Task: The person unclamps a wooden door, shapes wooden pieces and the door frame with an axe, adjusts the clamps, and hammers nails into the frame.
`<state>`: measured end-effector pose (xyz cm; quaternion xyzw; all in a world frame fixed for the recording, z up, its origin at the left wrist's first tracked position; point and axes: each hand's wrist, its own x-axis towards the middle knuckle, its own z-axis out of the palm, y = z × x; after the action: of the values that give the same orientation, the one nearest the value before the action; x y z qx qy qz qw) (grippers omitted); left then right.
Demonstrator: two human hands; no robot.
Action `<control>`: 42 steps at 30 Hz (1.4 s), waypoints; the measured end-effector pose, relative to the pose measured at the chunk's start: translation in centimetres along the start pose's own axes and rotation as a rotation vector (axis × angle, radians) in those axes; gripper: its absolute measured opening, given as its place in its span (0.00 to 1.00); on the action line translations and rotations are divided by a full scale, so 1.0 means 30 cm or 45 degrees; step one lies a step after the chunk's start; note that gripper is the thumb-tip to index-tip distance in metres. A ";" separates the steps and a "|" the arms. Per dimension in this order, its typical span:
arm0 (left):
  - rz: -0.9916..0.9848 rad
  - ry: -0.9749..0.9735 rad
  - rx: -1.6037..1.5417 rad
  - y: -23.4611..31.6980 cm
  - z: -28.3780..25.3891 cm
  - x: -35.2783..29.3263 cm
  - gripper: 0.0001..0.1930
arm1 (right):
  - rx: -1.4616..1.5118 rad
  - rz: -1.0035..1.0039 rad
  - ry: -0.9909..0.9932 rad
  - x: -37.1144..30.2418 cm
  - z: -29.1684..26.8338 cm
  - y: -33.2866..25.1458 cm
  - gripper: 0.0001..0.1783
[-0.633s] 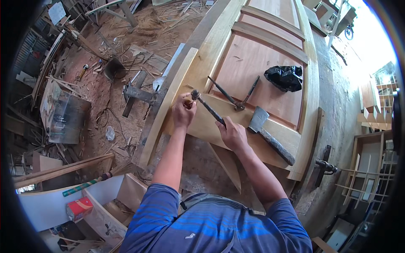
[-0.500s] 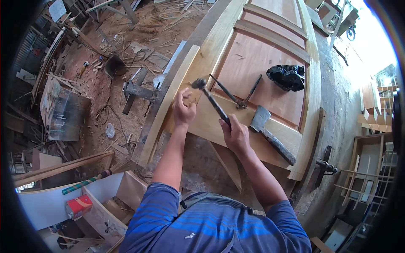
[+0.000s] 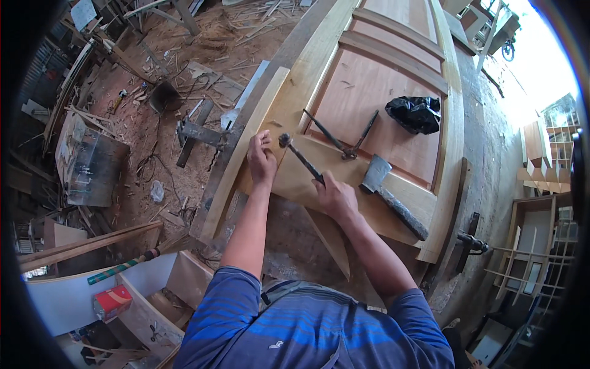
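Note:
A panelled wooden door (image 3: 378, 86) lies on the workbench in front of me. My right hand (image 3: 337, 197) is closed round the handle of a hammer (image 3: 303, 161), its head just right of my left fingers, over the near-left corner of the door frame. My left hand (image 3: 262, 161) rests by that corner with its fingers curled together; anything in them is too small to make out. Beyond the hammer, pincers (image 3: 348, 152) lie with their handles spread. A hatchet (image 3: 393, 200) lies right of my right hand, and a crumpled black plastic bag (image 3: 413, 115) sits on the door panel.
Metal clamps grip the bench at the left (image 3: 204, 133) and right (image 3: 472, 243). Wood scraps and shavings cover the floor (image 3: 215, 37) at left. A white-sided wooden cabinet (image 3: 138, 301) with a red box (image 3: 112, 302) stands at lower left. Wooden frames (image 3: 531, 246) stand at right.
The hammer and my right hand have shifted slightly left and down, bringing the hammer head lower. My left hand has turned a little, its fingers drawn closer together.

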<state>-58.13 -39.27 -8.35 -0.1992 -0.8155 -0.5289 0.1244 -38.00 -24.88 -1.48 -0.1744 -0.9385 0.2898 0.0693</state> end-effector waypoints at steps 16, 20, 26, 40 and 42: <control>-0.049 0.050 0.005 -0.003 -0.010 -0.003 0.22 | 0.241 -0.159 0.192 -0.036 -0.038 -0.056 0.16; -0.039 0.032 -0.052 0.012 0.007 0.010 0.23 | 0.162 -0.051 0.168 -0.039 0.013 0.006 0.16; -0.087 0.026 -0.024 -0.012 -0.021 -0.001 0.24 | 0.197 -0.071 0.198 -0.032 -0.020 -0.092 0.18; -0.233 -0.025 -0.521 -0.352 0.108 0.006 0.17 | 0.088 -0.010 0.240 -0.043 0.166 0.014 0.14; -0.182 -0.016 -0.333 -0.374 0.085 0.030 0.23 | 0.092 0.009 0.288 -0.046 0.163 0.020 0.16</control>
<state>-64.03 -40.81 -18.14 -0.1582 -0.7525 -0.6370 0.0543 -37.69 -27.48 -5.88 -0.2068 -0.9130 0.3021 0.1799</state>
